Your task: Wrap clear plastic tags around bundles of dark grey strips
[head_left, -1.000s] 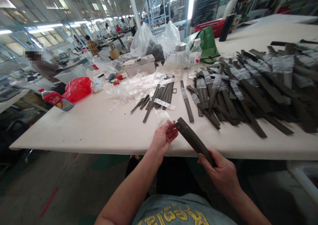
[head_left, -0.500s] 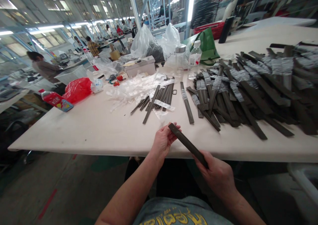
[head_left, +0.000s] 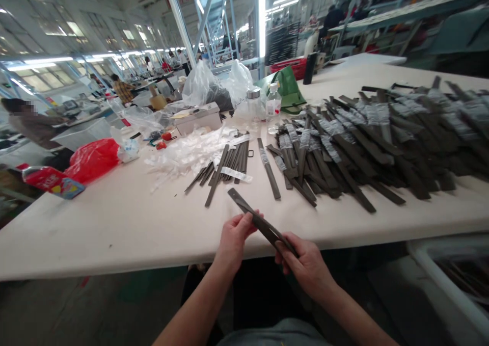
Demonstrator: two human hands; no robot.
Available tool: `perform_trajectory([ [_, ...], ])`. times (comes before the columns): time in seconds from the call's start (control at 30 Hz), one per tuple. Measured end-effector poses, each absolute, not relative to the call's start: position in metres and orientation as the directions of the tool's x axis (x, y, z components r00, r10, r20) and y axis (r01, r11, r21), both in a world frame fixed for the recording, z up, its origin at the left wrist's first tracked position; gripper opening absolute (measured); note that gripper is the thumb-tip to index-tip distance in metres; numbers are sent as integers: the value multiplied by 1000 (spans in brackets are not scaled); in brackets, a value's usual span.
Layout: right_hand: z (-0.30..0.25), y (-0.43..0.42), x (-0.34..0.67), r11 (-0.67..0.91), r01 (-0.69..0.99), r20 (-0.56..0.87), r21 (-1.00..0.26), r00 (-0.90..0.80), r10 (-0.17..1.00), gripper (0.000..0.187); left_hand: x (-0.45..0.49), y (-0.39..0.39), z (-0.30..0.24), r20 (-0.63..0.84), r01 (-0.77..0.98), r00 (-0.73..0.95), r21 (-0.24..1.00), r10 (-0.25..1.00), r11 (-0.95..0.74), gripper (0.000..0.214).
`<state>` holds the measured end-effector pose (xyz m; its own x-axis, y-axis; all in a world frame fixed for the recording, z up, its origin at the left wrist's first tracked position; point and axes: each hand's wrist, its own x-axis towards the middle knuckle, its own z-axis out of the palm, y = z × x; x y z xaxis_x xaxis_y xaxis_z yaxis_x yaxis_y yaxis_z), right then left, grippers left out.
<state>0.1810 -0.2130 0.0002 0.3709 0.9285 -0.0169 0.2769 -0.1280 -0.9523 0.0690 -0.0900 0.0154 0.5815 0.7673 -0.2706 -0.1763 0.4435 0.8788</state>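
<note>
The left hand (head_left: 234,231) and right hand (head_left: 301,257) grip a dark strip (head_left: 264,227) above the table's near edge (head_left: 133,257); the right hides its lower end, its layers unclear. 0.5 seconds ago, the left was at its tip.

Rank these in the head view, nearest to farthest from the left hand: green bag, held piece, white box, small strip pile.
1. Held piece: gripped in the left hand.
2. Small strip pile: ahead on the table.
3. White box: behind the pile, leftward.
4. Green bag: far back, rightward.
</note>
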Motion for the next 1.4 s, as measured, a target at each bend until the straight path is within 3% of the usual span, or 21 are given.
perform_trajectory([
  [0.1,4,-208,181,-101,285,26,-953,409,912,30,66,-103,9,-255,-53,685,917,682,395,31],
  [0.3,1,-205,176,-95,359,56,-929,389,919,30,69,-73,24,-202,-377,456,838,867,394,38],
  [0.53,2,-193,176,-61,388,111,-920,405,907,28,74,-104,11,-263,-207,609,859,749,469,33],
  [0.73,6,-195,175,-89,425,88,-901,380,921,32,67,-65,34,-207,-490,347,791,915,365,33],
  [0.93,8,-187,175,-78,411,107,-908,409,906,31,70,-91,16,-249,-304,565,823,787,479,30],
  [1.17,7,-186,175,-109,443,69,-890,367,928,33,63,-59,34,-247,-482,368,773,896,412,35],
  [1.4,0,-174,187,-111,376,47,-920,389,920,34,72,-81,16,-286,-220,530,863,798,455,35],
])
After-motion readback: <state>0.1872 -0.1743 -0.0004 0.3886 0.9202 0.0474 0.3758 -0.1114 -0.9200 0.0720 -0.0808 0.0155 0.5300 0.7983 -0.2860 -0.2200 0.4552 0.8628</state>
